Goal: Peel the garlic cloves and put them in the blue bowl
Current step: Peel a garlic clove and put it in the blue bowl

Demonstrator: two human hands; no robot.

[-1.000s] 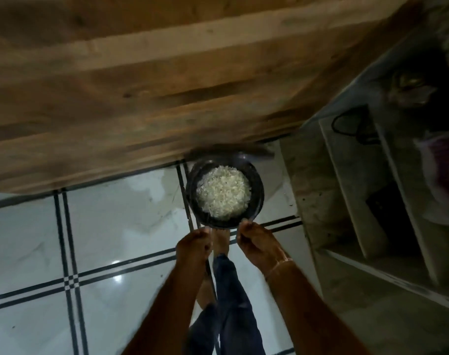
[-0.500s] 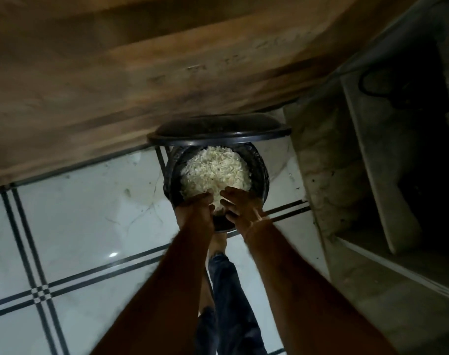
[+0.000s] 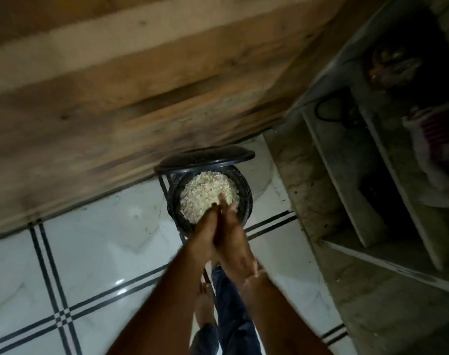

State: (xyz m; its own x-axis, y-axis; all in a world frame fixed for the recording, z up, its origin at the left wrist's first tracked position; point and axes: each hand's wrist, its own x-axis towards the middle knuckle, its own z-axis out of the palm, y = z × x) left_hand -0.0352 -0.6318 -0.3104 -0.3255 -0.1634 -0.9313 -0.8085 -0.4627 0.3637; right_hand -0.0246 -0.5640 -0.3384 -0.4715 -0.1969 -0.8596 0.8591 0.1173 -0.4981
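Hovering fingertips (image 3: 221,201) over garlic skins (image 3: 205,192)

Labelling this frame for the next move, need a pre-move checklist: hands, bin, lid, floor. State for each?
1. Bin lid open: ok, raised at the far side.
2. Both hands over the bin: ok, left hand and right hand pressed together above the near rim.
3. Hands empty: cannot tell, palms face each other and the frame is blurred.
4. Peels inside the bin: ok, a pale heap well within the rim.
5. Peels spilled on the floor: cannot tell, too dim for small scraps.
6. Blue bowl ready: cannot tell, none in view.
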